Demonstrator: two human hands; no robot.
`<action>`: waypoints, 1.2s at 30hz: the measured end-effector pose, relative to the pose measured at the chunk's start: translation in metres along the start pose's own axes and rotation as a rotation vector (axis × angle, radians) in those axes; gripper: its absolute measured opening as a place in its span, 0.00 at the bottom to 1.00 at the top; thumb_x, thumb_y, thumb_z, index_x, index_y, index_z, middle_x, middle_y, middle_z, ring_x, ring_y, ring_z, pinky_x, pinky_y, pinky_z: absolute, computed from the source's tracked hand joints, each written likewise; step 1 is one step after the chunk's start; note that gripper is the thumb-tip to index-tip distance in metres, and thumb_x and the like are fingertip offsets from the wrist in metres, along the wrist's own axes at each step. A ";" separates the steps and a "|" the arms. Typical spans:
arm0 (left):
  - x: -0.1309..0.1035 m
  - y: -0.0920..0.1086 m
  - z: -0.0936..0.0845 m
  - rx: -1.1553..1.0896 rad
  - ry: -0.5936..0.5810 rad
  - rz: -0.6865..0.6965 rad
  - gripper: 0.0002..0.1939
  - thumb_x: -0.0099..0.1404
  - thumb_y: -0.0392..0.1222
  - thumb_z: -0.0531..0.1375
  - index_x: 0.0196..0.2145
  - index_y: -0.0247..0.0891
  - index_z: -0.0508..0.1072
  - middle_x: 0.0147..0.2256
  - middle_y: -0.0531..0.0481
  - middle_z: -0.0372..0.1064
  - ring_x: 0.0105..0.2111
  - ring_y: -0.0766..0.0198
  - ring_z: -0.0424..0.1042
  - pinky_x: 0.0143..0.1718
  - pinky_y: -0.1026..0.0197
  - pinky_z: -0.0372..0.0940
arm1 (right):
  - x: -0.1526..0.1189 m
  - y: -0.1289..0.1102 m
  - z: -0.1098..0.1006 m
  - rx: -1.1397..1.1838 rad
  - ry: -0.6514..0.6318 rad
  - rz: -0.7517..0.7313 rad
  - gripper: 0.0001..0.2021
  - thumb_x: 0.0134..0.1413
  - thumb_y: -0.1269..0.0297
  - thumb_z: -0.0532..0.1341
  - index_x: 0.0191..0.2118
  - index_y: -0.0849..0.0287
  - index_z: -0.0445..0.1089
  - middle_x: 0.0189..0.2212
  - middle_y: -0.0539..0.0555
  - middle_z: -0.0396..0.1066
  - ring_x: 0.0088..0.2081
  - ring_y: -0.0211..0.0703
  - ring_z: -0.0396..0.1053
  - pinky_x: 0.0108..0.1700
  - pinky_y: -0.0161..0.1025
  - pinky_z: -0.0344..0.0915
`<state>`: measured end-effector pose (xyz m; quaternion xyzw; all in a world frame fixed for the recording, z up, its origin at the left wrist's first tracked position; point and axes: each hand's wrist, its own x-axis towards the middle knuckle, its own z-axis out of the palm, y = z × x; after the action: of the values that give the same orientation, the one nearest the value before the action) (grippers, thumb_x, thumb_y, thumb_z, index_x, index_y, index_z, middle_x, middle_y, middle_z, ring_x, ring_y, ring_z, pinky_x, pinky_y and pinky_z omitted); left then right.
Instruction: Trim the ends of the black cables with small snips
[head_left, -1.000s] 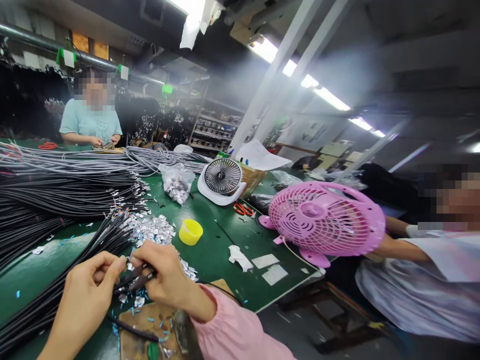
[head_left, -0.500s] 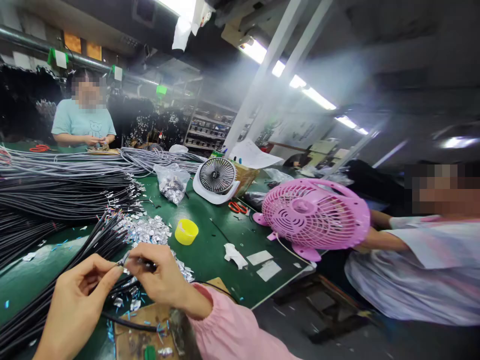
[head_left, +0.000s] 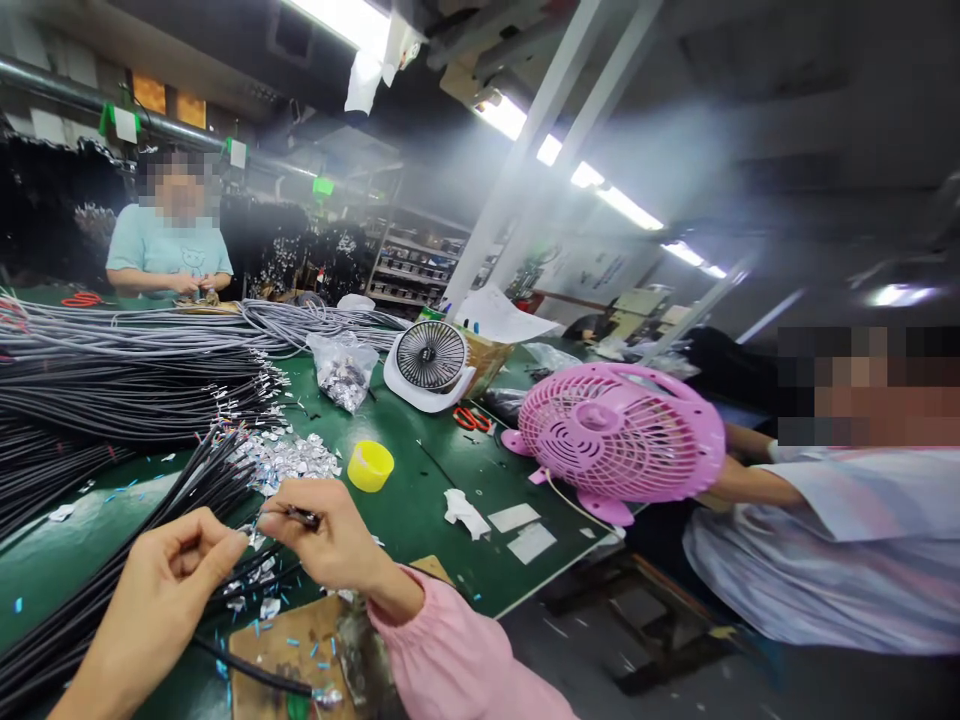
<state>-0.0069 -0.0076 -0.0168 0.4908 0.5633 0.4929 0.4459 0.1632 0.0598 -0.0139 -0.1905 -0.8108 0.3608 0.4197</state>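
My left hand (head_left: 161, 590) is closed in a pinch, thumb against forefinger; what sits between the fingertips is too small to make out. Just right of it, my right hand (head_left: 326, 535) grips a small dark tool (head_left: 304, 516), mostly hidden by the fingers. A narrow gap separates the fingertips of the two hands. Below them a black cable (head_left: 259, 675) emerges beside my left hand and crosses a worn wooden board (head_left: 281, 635). Behind the hands lies a pile of silver foil scraps (head_left: 300, 460), next to a bundle of black cables (head_left: 191, 490).
A yellow ring-shaped tub (head_left: 370, 466), a white fan (head_left: 431, 360), orange scissors (head_left: 472, 419) and a bag of foil pieces (head_left: 345, 370) stand on the green table (head_left: 420, 500). At right, a co-worker's arms reach behind a pink fan (head_left: 622, 430). Another person (head_left: 172, 250) sits across.
My fingertips, close together before, have parted slightly. The dark tool shows more clearly in my right hand. The cable's front end has dropped lower on the board.
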 end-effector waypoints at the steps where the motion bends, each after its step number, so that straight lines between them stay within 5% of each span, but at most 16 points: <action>1: -0.001 0.001 0.000 0.006 0.021 -0.012 0.34 0.42 0.76 0.64 0.17 0.40 0.67 0.17 0.56 0.58 0.19 0.69 0.55 0.17 0.68 0.51 | 0.001 -0.001 -0.003 -0.054 0.066 -0.033 0.11 0.58 0.63 0.60 0.26 0.59 0.68 0.22 0.47 0.64 0.24 0.34 0.60 0.28 0.32 0.60; 6: -0.001 0.019 0.002 0.078 0.076 -0.133 0.42 0.27 0.86 0.59 0.13 0.38 0.66 0.15 0.59 0.47 0.18 0.72 0.45 0.18 0.67 0.43 | 0.005 0.002 -0.015 -0.161 0.523 0.149 0.13 0.59 0.59 0.59 0.26 0.59 0.69 0.20 0.48 0.64 0.23 0.37 0.61 0.27 0.33 0.60; 12: -0.002 0.025 0.006 0.093 0.023 -0.105 0.42 0.28 0.87 0.57 0.11 0.40 0.61 0.15 0.59 0.45 0.17 0.72 0.44 0.15 0.67 0.42 | 0.003 0.001 0.008 -0.037 0.147 0.002 0.11 0.59 0.60 0.62 0.28 0.60 0.75 0.24 0.52 0.71 0.27 0.39 0.66 0.32 0.35 0.64; 17: -0.001 -0.005 0.004 0.107 0.090 0.093 0.31 0.52 0.74 0.60 0.19 0.40 0.72 0.16 0.56 0.61 0.17 0.68 0.59 0.13 0.68 0.53 | -0.002 -0.008 0.011 -0.082 0.176 0.063 0.09 0.58 0.62 0.60 0.28 0.59 0.71 0.22 0.49 0.65 0.25 0.37 0.60 0.31 0.35 0.60; 20: 0.001 -0.016 0.002 0.144 0.230 0.267 0.19 0.54 0.61 0.66 0.33 0.44 0.79 0.25 0.54 0.75 0.21 0.64 0.72 0.20 0.69 0.65 | -0.003 -0.012 0.011 -0.072 0.183 0.207 0.08 0.56 0.64 0.58 0.27 0.58 0.67 0.21 0.46 0.59 0.25 0.36 0.56 0.31 0.36 0.57; 23: 0.000 -0.014 0.002 0.221 0.212 0.405 0.15 0.57 0.54 0.65 0.39 0.47 0.81 0.28 0.54 0.78 0.27 0.63 0.78 0.25 0.69 0.70 | -0.002 -0.013 0.011 0.033 0.162 0.330 0.07 0.56 0.64 0.58 0.27 0.58 0.65 0.20 0.45 0.57 0.25 0.36 0.55 0.29 0.35 0.54; 26: -0.004 -0.005 0.004 0.246 0.192 0.497 0.11 0.62 0.51 0.61 0.35 0.46 0.81 0.30 0.52 0.77 0.30 0.63 0.79 0.26 0.70 0.71 | -0.001 -0.011 0.012 0.181 0.103 0.382 0.10 0.56 0.60 0.60 0.27 0.58 0.64 0.20 0.46 0.59 0.26 0.36 0.56 0.28 0.34 0.53; 30: -0.008 0.004 0.004 0.153 0.229 0.508 0.06 0.60 0.47 0.62 0.31 0.45 0.76 0.21 0.58 0.71 0.17 0.69 0.69 0.18 0.72 0.65 | -0.001 -0.012 0.012 0.200 0.081 0.392 0.12 0.59 0.58 0.61 0.28 0.59 0.68 0.20 0.46 0.60 0.26 0.35 0.56 0.27 0.33 0.52; 32: -0.010 0.004 0.004 0.098 0.278 0.489 0.05 0.60 0.47 0.62 0.31 0.45 0.74 0.18 0.61 0.64 0.15 0.71 0.64 0.17 0.73 0.62 | -0.001 -0.013 0.012 0.153 0.113 0.373 0.07 0.59 0.62 0.62 0.36 0.60 0.73 0.22 0.45 0.63 0.26 0.34 0.58 0.27 0.32 0.55; 36: -0.010 0.003 0.006 0.026 0.346 0.362 0.10 0.54 0.50 0.67 0.32 0.46 0.75 0.20 0.60 0.66 0.16 0.70 0.65 0.17 0.71 0.63 | -0.006 -0.009 0.010 0.028 0.117 0.268 0.13 0.61 0.65 0.60 0.49 0.59 0.74 0.32 0.51 0.73 0.33 0.38 0.68 0.36 0.34 0.65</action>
<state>0.0008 -0.0168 -0.0139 0.4977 0.5405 0.6341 0.2409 0.1580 0.0460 -0.0141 -0.3121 -0.7469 0.4133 0.4170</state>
